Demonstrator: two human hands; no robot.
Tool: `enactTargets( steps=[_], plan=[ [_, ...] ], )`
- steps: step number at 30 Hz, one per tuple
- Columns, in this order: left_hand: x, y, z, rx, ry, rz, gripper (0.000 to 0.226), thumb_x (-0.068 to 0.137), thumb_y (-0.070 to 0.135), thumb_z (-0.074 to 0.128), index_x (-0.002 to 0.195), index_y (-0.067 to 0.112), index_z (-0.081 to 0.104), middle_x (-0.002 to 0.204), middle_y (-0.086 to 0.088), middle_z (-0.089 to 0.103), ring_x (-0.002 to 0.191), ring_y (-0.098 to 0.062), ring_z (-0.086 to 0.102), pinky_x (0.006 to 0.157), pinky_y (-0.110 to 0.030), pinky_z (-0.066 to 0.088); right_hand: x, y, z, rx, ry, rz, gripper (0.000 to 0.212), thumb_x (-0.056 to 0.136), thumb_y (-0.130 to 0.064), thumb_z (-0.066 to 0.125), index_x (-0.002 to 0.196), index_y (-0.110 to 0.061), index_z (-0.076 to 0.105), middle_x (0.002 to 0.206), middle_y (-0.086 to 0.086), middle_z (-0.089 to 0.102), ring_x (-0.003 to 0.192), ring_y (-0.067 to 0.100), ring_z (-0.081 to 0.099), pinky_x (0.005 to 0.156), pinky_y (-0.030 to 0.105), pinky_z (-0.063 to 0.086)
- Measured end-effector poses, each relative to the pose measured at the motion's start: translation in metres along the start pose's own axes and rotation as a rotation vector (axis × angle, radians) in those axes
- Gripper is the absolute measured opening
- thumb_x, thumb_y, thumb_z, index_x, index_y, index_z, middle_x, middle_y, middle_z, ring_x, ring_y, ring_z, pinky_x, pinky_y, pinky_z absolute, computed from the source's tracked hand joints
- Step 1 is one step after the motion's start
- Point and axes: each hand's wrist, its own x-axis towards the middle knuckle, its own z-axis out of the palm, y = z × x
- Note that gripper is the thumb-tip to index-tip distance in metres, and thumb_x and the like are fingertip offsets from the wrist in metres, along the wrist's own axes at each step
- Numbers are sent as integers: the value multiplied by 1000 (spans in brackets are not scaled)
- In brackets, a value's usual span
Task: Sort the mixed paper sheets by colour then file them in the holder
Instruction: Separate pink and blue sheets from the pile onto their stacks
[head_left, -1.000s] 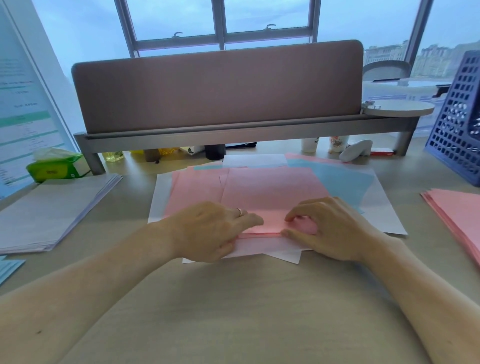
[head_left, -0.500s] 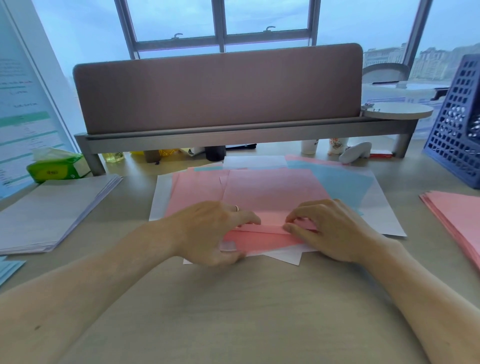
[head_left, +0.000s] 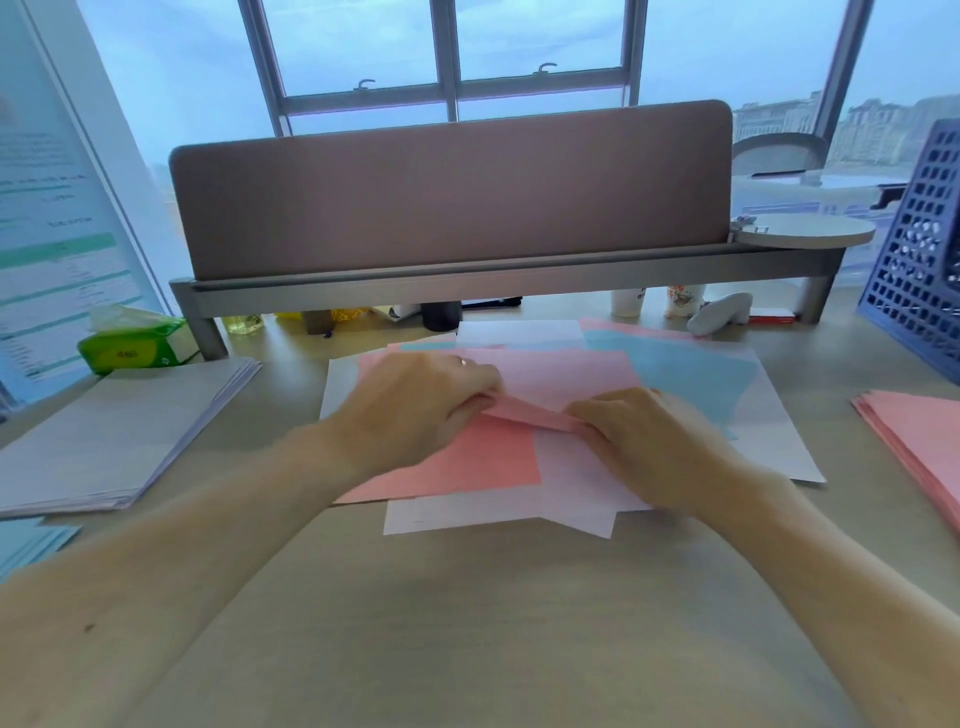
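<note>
A mixed pile of pink, blue and white sheets (head_left: 691, 374) lies spread in the middle of the desk. My left hand (head_left: 415, 410) and my right hand (head_left: 644, 436) both pinch the near edge of the top pink sheet (head_left: 561, 374), lifted and curled up off the pile. A darker pink sheet (head_left: 483, 462) shows underneath it. A sorted pink stack (head_left: 919, 436) lies at the right edge. A stack of white sheets (head_left: 119, 431) sits at the left, and blue sheets (head_left: 26, 540) at the far left edge. The dark blue mesh holder (head_left: 919, 260) stands at the far right.
A grey shelf with a brown divider panel (head_left: 452, 192) spans the back of the desk. Under it stand cups (head_left: 628, 301), a dark jar (head_left: 441, 314) and small items. A green tissue pack (head_left: 135, 348) sits at the back left. Bare desk lies in front of the pile.
Both hands have lifted the near edge of the top pink sheet higher and further back, baring more of the darker pink sheet beneath.
</note>
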Motion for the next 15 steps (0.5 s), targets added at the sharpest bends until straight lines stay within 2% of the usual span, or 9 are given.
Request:
enactTargets(
  steps=[3, 5, 7, 9, 12, 15],
  plan=[
    [-24, -25, -22, 71, -41, 15, 14, 96, 27, 59, 98, 26, 72, 83, 9, 71, 68, -21, 65, 49, -28, 43, 23, -28, 7, -56, 20, -50, 36, 95, -10, 47, 122, -32, 57, 104, -6, 67, 90, 30, 65, 66, 35, 49],
    [-49, -41, -31, 112, -140, 16, 16, 96, 27, 57, 101, 26, 73, 82, 8, 71, 66, -19, 65, 49, -28, 46, 35, -50, 17, -58, -33, -124, 42, 92, -5, 48, 125, -30, 55, 103, -6, 65, 90, 29, 64, 65, 33, 43],
    [-76, -56, -32, 110, -231, -21, 23, 100, 31, 49, 106, 28, 71, 85, 7, 72, 68, -18, 66, 52, -36, 51, 44, -66, 26, -3, -84, -169, 30, 98, -13, 49, 121, -29, 57, 102, -5, 63, 90, 29, 63, 65, 33, 41],
    [-98, -65, -28, 61, -274, -96, 34, 101, 40, 38, 110, 29, 69, 91, 7, 72, 71, -20, 67, 57, -39, 53, 50, -74, 32, 52, -131, -209, 21, 102, -34, 47, 118, -29, 60, 105, -6, 64, 94, 27, 63, 70, 34, 44],
    [-116, -64, -16, -86, -378, -199, 44, 93, 61, 35, 120, 38, 61, 108, 9, 72, 87, -17, 68, 72, -40, 56, 55, -75, 29, 56, -193, -254, 37, 99, -54, 47, 122, -31, 61, 113, -8, 65, 100, 23, 62, 81, 36, 49],
    [-115, -63, -14, -65, -477, -182, 71, 84, 87, 22, 136, 45, 48, 122, 13, 67, 100, -11, 64, 84, -37, 54, 57, -71, 26, 19, -204, -306, 39, 98, -57, 44, 118, -30, 63, 110, -10, 65, 97, 20, 62, 81, 35, 49]
  ],
)
